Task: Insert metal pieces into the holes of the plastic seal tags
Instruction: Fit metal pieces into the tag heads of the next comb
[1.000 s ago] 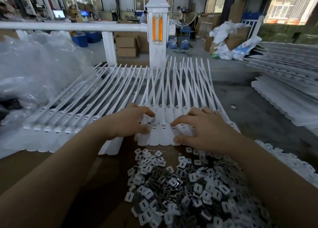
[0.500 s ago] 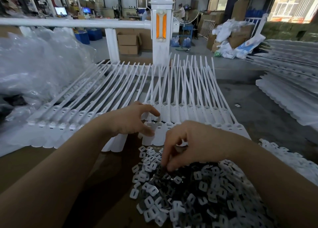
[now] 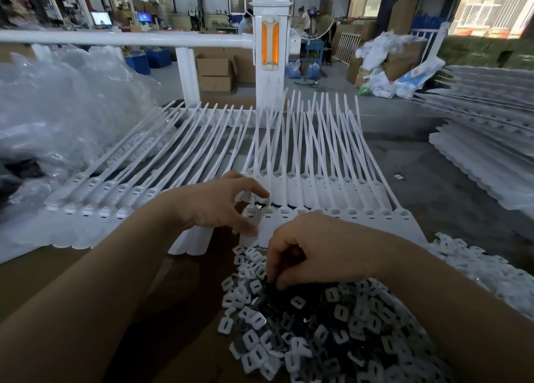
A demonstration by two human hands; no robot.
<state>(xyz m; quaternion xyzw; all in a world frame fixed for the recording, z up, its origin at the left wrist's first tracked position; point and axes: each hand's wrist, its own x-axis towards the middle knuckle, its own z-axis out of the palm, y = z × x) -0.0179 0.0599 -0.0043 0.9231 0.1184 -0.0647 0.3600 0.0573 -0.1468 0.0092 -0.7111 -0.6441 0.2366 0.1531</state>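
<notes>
Work is mid-run: the right hand [image 3: 323, 249] has fingers curled into the metal pieces [image 3: 318, 333]; the left hand [image 3: 215, 206], fingers spread, steadies the tags [image 3: 332, 206]. Filled count unclear.

Left hand [image 3: 215, 206]: forearm enters from lower left, palm down, index finger extended forward, thumb pointing toward the right hand, remaining fingers loosely spread. Right hand [image 3: 315, 249]: forearm enters from lower right, wrist bent downward, fingers [image 3: 284, 278] curled and bunched, tips pointing down. The right hand sits nearer the body than the left; the two are apart.
</notes>
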